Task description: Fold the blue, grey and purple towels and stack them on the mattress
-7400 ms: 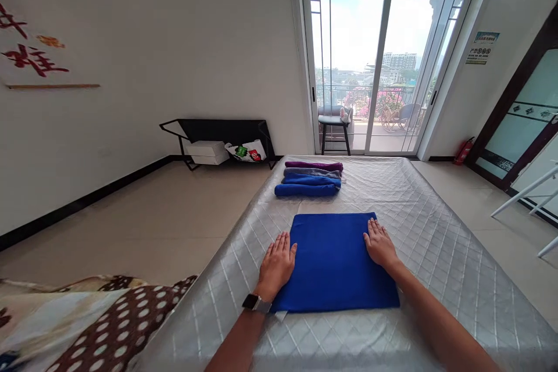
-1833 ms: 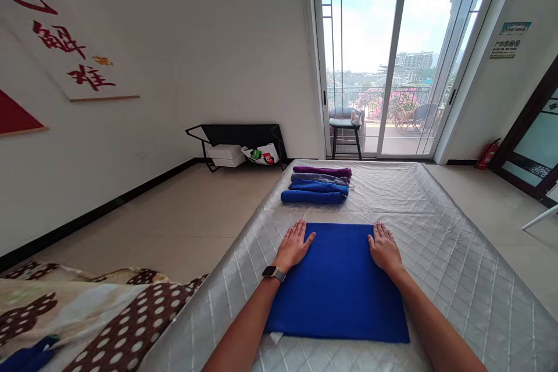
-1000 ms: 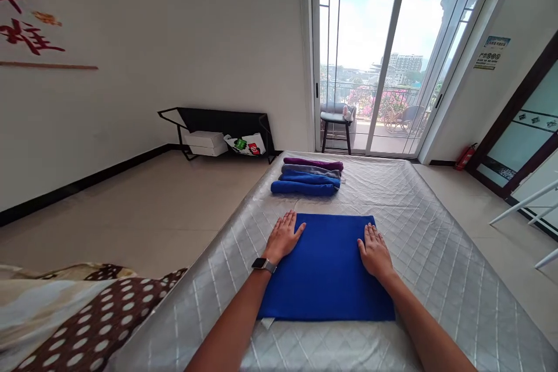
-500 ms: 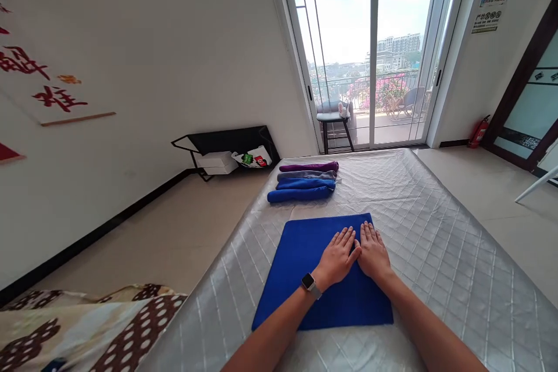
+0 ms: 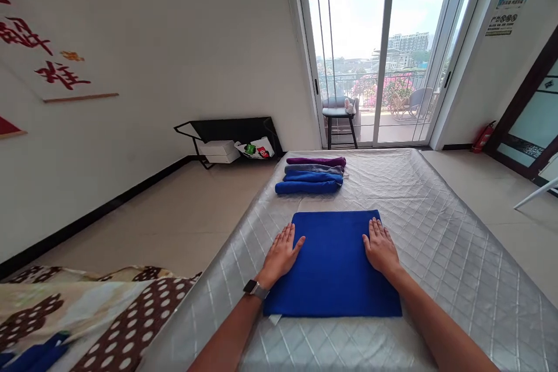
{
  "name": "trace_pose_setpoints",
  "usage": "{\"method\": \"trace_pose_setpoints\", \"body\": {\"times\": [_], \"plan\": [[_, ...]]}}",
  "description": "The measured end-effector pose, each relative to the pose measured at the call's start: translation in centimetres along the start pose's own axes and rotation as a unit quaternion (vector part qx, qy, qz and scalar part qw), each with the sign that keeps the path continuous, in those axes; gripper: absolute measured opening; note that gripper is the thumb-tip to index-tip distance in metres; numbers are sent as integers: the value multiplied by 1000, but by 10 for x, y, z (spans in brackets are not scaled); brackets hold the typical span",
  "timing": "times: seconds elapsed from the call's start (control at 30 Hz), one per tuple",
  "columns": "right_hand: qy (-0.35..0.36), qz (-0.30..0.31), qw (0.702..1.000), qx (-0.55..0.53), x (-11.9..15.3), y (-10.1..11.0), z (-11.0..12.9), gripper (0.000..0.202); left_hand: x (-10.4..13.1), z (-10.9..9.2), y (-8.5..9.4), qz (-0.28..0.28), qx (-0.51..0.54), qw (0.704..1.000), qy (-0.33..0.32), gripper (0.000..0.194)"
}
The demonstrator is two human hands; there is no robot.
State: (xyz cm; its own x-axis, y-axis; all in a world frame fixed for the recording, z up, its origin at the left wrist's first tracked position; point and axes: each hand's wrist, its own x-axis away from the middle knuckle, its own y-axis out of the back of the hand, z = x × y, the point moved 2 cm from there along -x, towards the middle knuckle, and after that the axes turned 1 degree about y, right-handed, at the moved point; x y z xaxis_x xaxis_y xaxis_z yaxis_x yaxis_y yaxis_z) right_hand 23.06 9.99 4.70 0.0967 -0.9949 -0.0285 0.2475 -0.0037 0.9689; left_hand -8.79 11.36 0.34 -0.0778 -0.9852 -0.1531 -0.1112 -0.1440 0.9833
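A blue towel (image 5: 333, 267) lies flat on the quilted mattress (image 5: 453, 256), with a small white tag at its near left corner. My left hand (image 5: 281, 253), a watch (image 5: 256, 289) on its wrist, rests open over the towel's left edge. Fingers extended, my right hand (image 5: 381, 246) lies open on the right edge. Neither hand holds anything. Beyond the towel, several rolled cloths sit in a row: a blue roll (image 5: 307, 187) nearest, another blue one (image 5: 314, 176), a grey one (image 5: 314, 168) and a purple one (image 5: 317, 161) farthest.
A brown dotted blanket (image 5: 139, 314) is at the lower left, with dark blue cloth (image 5: 39, 354) on it. By the wall stands a black frame (image 5: 235, 128) with white boxes (image 5: 219, 151). A stool (image 5: 340, 112) stands near the glass door; a fire extinguisher (image 5: 482, 138) is at right.
My left hand has moved left across the towel, from beside my right hand to the left edge. My right hand stays at the right edge. The view has shifted slightly.
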Motion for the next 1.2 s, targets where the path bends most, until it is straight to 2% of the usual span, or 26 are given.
{"method": "trace_pose_setpoints", "body": {"times": [0.07,0.33,0.53,0.67,0.73,0.77,0.83,0.93,1.0,1.03,1.1,1.13,1.2], "plan": [[-2,7,1000,17,0,3,0,64,0,3,-2,-15,6,1000,0,79],[-9,43,997,62,3,17,0,64,-3,-11,3,-22,32,999,-2,80],[14,35,998,46,31,8,-6,65,-2,-10,5,-25,44,999,5,80],[4,36,999,39,41,4,-1,64,3,-15,19,-39,29,999,13,81],[2,34,999,39,42,5,3,63,7,-34,30,-59,20,998,-11,81],[3,33,999,38,42,6,5,63,10,-50,34,-67,21,997,-36,80],[3,30,999,39,42,7,6,63,18,-91,39,-70,34,991,-109,74],[16,22,998,49,43,7,5,61,29,-159,35,-54,60,972,-220,65],[44,16,997,58,44,5,4,58,34,-191,28,-39,72,962,-259,62],[55,15,997,60,45,4,4,57,36,-200,25,-32,75,960,-266,62],[57,13,997,56,45,3,4,57,38,-200,19,-20,74,962,-261,62],[48,12,997,51,44,3,4,58,38,-193,17,-16,70,965,-251,63],[29,8,999,39,43,4,5,60,39,-166,14,-11,57,973,-225,65]]}}
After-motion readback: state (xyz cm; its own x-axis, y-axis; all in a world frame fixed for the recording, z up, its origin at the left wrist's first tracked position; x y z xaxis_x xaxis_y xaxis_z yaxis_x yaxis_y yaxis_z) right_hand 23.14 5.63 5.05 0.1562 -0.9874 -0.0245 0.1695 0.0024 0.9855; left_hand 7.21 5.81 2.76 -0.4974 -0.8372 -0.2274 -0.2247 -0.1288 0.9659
